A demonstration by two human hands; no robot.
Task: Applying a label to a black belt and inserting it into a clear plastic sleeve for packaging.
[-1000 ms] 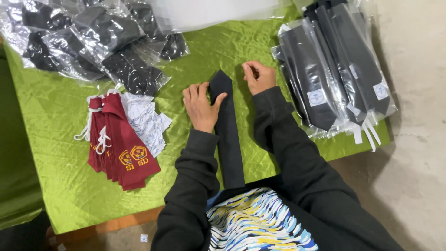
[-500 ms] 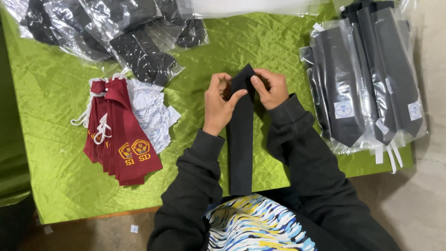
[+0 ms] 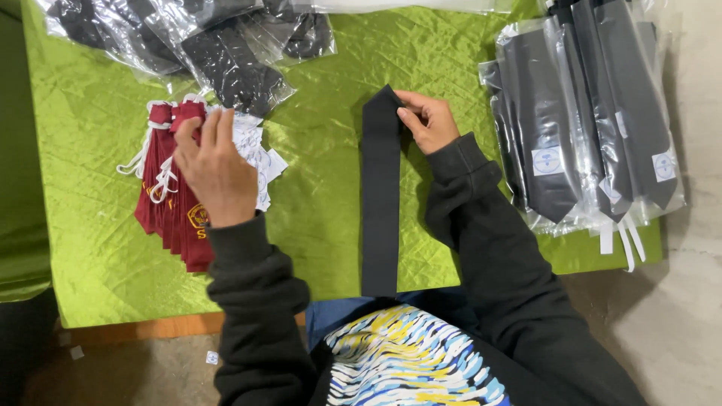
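Across the counter (image 3: 98, 263) lies a wrinkled bright green cloth, with a bare concrete floor (image 3: 677, 331) showing to the right and below. Clear bags of dark items (image 3: 218, 45) are heaped at the far left, and a stack of bagged black ties (image 3: 587, 113) sits at the right edge. Down the middle of the cloth runs a loose black tie (image 3: 380, 195), lying flat with its pointed end away from the person. The right hand (image 3: 427, 120) rests at that pointed end, its fingers (image 3: 410, 120) pinching the tie's right edge near the tip, wrist bent inward. The left hand (image 3: 218, 169) is well apart from the tie, reaching palm down over a pile of maroon ties (image 3: 169, 218) with white cords, its fingers (image 3: 207, 128) loosely curled and touching the top of the pile beside some white tags (image 3: 252, 146); whether they grip anything I cannot tell.
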